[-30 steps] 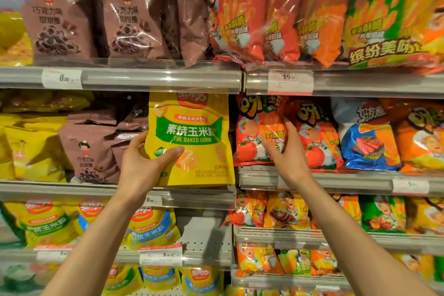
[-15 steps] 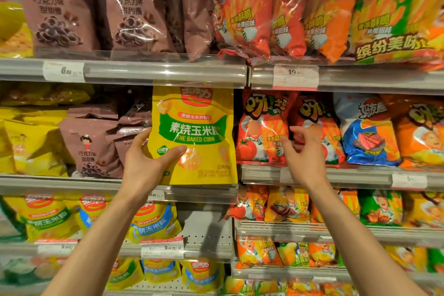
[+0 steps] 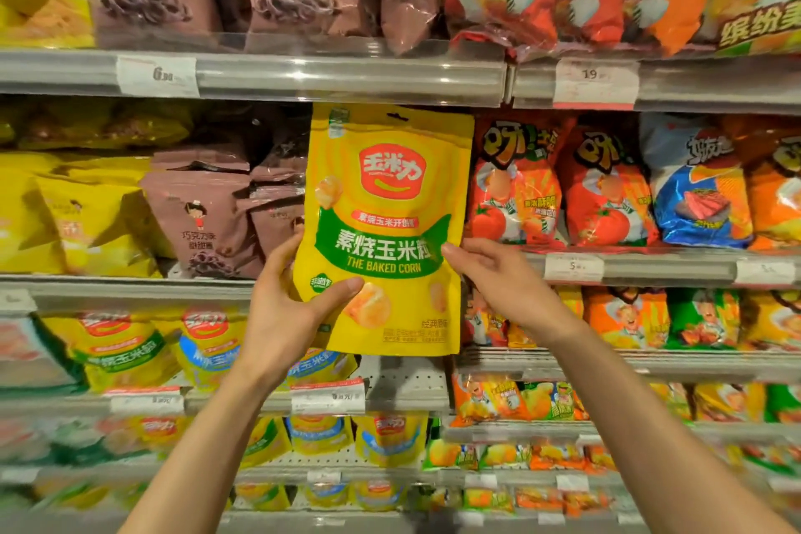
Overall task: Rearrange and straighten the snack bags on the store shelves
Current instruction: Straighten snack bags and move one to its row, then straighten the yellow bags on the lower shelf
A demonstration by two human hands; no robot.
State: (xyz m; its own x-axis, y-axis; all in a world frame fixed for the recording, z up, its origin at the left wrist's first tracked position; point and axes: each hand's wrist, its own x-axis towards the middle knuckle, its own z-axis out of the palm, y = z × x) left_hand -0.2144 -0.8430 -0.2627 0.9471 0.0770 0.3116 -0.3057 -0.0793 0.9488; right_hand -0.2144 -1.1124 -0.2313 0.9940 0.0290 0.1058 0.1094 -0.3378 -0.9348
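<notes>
Yellow baked-corn pouch [image 3: 390, 230], printed "THE BAKED CORN", held upright in front of the middle shelf [image 3: 130, 293], its top edge just below the upper shelf rail [image 3: 346, 76]. Left hand [image 3: 281, 317] grips the pouch's lower left edge, thumb across the front and fingers [image 3: 281, 256] curled behind. Right hand [image 3: 507, 286] touches the right edge at the green band; its thumb tip lies on the front, while the remaining fingers, loosely bent, lie beside the edge, and whether they pinch the pouch cannot be told. Left of the pouch: brown chocolate-ring bags [image 3: 203, 221], leaning. Right of it: red tomato-print snack bags [image 3: 563, 186], upright on their shelf.
</notes>
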